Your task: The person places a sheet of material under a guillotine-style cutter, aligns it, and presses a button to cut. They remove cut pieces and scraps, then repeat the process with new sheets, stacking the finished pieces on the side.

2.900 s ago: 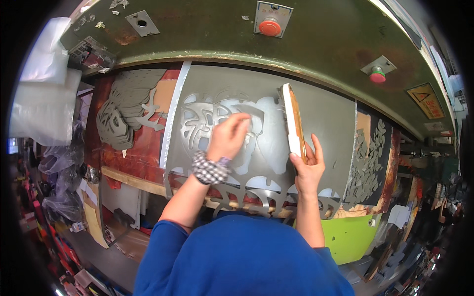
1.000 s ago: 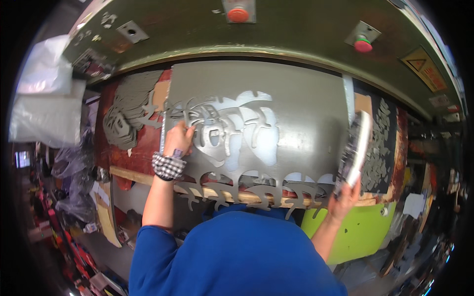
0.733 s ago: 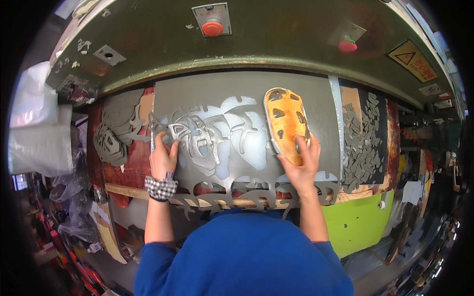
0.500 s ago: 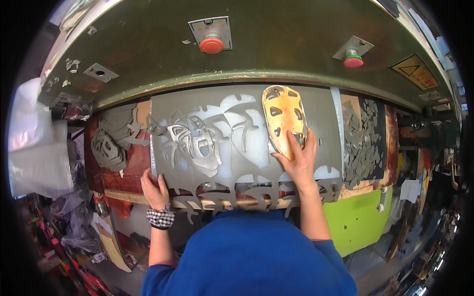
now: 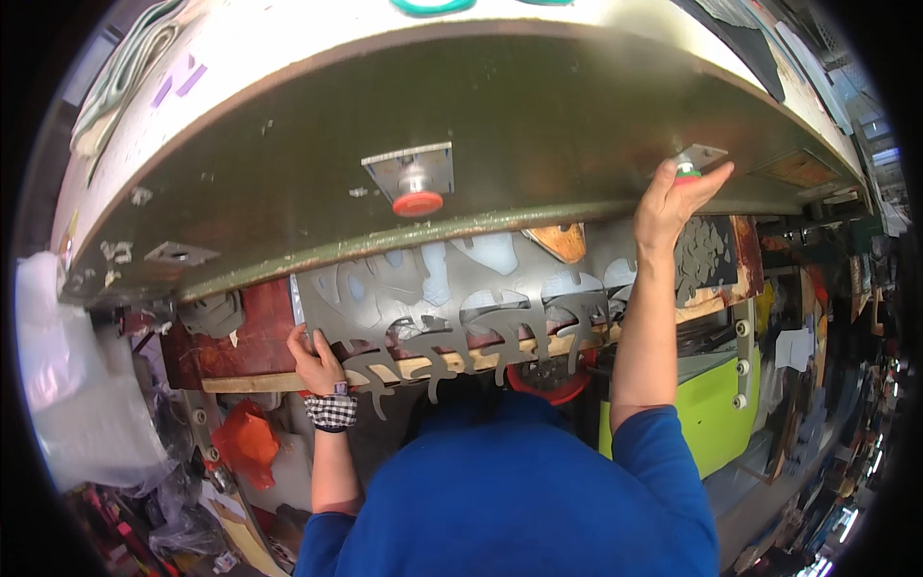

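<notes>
My right hand (image 5: 670, 200) is raised against the green machine head, fingers stretched out, over a push button (image 5: 686, 176) with a green ring that it partly hides. My left hand (image 5: 315, 362) is open at the near left corner of a grey sheet (image 5: 500, 290), fingertips by its edge. The sheet has many cut-out holes, and its near edge hangs in ragged strips. A yellowish shoe-sole-shaped cutting die (image 5: 560, 242) lies on the sheet, its far part hidden under the machine head.
The machine head (image 5: 538, 115) spans the far side, with a red mushroom button (image 5: 417, 200) left of centre. Grey cut pieces lie piled at the right (image 5: 704, 258) and left (image 5: 213, 313) ends of the board. A red basin (image 5: 548, 383) sits below the near edge.
My right hand has let go of the cutting die and moved up and right to the green-ringed button. My left hand stays near the sheet's left corner. The view has tilted upward.
</notes>
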The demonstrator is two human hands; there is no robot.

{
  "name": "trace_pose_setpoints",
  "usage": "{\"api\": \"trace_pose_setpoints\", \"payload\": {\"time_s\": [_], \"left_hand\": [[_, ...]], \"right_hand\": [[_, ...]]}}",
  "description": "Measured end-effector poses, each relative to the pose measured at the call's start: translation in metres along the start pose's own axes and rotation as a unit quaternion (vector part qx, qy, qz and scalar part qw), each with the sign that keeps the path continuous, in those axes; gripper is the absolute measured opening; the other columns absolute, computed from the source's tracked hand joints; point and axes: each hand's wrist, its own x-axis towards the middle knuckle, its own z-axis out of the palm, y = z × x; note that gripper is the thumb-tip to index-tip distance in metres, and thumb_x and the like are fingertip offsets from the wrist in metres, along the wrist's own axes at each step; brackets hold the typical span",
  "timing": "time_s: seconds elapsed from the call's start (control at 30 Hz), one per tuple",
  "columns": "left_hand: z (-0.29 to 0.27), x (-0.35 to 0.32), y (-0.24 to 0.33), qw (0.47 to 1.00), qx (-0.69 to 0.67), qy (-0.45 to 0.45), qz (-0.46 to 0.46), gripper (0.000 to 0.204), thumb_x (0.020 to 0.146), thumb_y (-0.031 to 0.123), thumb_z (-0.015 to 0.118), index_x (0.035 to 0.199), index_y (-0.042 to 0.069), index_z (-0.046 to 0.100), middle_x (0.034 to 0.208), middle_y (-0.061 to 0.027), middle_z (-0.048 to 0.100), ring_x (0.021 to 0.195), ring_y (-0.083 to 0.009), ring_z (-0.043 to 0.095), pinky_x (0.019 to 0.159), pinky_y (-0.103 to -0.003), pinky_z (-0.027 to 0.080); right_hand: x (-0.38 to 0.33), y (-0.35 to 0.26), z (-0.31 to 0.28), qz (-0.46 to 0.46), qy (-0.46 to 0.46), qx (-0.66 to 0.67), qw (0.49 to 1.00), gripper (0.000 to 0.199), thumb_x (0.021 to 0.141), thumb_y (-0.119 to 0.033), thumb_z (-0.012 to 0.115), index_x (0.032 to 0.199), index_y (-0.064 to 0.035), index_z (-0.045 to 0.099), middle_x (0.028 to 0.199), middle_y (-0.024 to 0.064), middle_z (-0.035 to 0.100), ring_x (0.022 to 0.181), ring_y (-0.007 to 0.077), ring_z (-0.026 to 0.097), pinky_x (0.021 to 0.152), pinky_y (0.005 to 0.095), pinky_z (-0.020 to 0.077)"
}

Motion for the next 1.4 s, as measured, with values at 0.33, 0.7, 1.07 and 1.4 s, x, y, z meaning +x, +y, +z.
{"api": "trace_pose_setpoints", "payload": {"time_s": [0.33,0.7,1.07,1.4], "left_hand": [[0.009,0.023,0.013,0.993,0.027,0.072,0.090,0.027,0.097,0.021,0.053,0.119,0.006,0.048,0.077,-0.0172,0.061,0.067,-0.0286,0.059,0.063,-0.039,0.047],[-0.014,-0.005,-0.008,0.994,0.049,0.064,0.074,0.025,0.097,0.026,0.052,0.094,0.002,0.060,0.067,-0.0123,0.064,0.062,-0.0237,0.065,0.061,-0.037,0.049],[-0.005,-0.017,0.040,0.951,0.168,0.212,0.152,0.013,0.092,0.015,0.058,0.098,0.004,0.063,0.082,-0.0101,0.064,0.073,-0.0235,0.062,0.067,-0.034,0.049],[0.072,0.046,0.111,0.975,0.199,0.098,-0.011,0.036,0.087,0.035,0.062,0.104,0.003,0.065,0.098,-0.0152,0.064,0.094,-0.0321,0.060,0.083,-0.046,0.043]], "right_hand": [[-0.035,0.032,-0.030,0.009,0.001,-0.046,0.999,0.089,0.086,-0.034,0.066,0.146,0.0052,0.013,0.147,0.0309,0.018,0.137,0.0424,0.020,0.112,0.0479,0.0181],[-0.148,0.141,-0.059,0.226,-0.145,-0.028,0.963,0.036,0.088,-0.026,0.067,0.103,0.0067,0.064,0.092,0.0159,0.068,0.082,0.0187,0.061,0.077,0.0313,0.0484],[-0.109,0.132,-0.055,0.144,-0.141,0.123,0.972,0.045,0.087,-0.017,0.069,0.127,-0.0023,0.056,0.113,0.0134,0.060,0.104,0.0239,0.057,0.095,0.0340,0.0441],[-0.092,0.036,-0.018,-0.095,-0.384,0.031,0.918,0.094,0.062,-0.037,0.084,0.139,-0.0056,0.041,0.137,0.0230,0.041,0.132,0.0486,0.027,0.107,0.0579,0.0268]]}}
